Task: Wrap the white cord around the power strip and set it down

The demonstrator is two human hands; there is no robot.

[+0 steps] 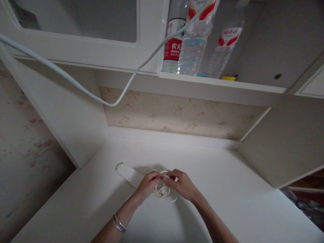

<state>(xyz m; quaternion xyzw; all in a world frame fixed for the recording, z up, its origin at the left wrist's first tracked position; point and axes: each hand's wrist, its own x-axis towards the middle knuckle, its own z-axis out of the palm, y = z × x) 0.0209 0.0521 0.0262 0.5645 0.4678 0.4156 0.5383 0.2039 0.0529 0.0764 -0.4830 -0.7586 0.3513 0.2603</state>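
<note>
A coiled white power cord [162, 192] lies on the white desktop between my two hands. My left hand [148, 184] is closed with its thumb and fingertips pinching the cord at the top of the coil. From the right, my right hand [181, 182] also pinches the cord, its fingertips nearly meeting the left ones. A white power strip [129, 174] rests at a slant beyond my left hand, its near end hidden behind that hand. Several loops of the coil hang out below the fingers.
Above the white desktop [227, 202] runs a shelf [222, 86] with clear plastic bottles [193, 50]. A thick white cable [83, 89] sags across the upper left, close to the camera. Side panels [76, 111] stand at left and right. Cluttered items [308, 206] show at the far right.
</note>
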